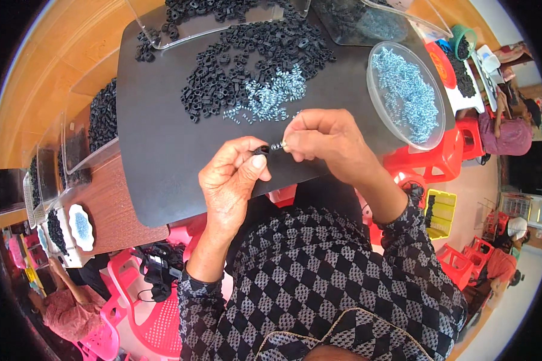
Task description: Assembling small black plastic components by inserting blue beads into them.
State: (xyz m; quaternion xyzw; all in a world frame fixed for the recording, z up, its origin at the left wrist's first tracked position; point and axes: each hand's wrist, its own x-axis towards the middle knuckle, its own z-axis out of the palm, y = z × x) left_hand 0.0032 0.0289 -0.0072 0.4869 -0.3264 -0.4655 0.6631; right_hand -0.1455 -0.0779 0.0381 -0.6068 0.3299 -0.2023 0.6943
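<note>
My left hand (233,174) pinches a small black plastic part (261,151) between thumb and fingers, above the near edge of the dark table. Close to its right, my right hand (325,141) is closed on a small metal spring (277,146). The spring's left end is at the black part; whether it sits inside cannot be made out. Just beyond my hands lies a loose pile of silvery springs (274,96). Behind and around that pile spreads a large heap of black plastic parts (247,54).
A clear round tub (374,99) full of springs stands at the right. Clear bins (156,43) with black parts stand at the far edge and left. Red stools (430,157) and a yellow crate (442,204) are on the floor. Other people (72,313) sit at both sides.
</note>
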